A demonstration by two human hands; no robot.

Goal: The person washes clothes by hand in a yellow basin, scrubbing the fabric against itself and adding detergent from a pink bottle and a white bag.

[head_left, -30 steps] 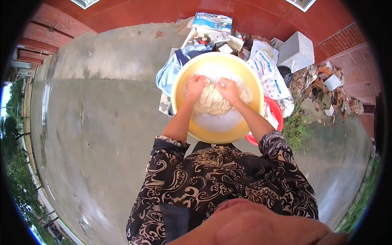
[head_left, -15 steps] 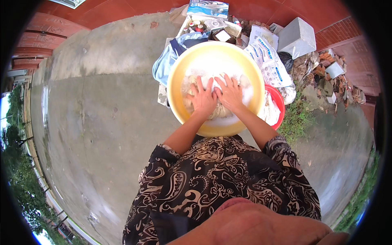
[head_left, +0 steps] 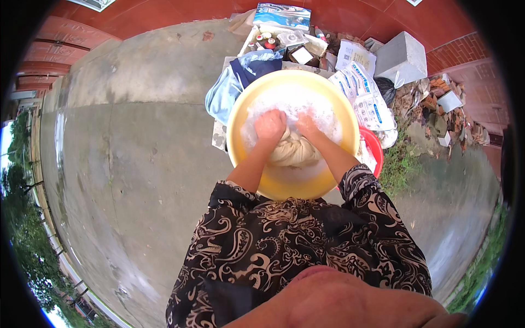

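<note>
A large yellow basin in front of me holds soapy water with white suds. Bunched in its middle lies a wet cream cloth, rolled into a thick fold. My left hand is closed in a fist on the cloth's far left part. At its far right part my right hand is curled down into the suds and closed on the cloth; its fingertips are hidden by foam and glare.
A red basin with white cloth stands at the right, partly behind the yellow one. Light blue clothing hangs to the left. Beyond are a box of bottles, a white printed bag, a grey block and brick rubble.
My hands have gone from lying flat with fingers spread on the cloth to curled in. The cloth is now bunched nearer me. The basin appears slightly lower in view.
</note>
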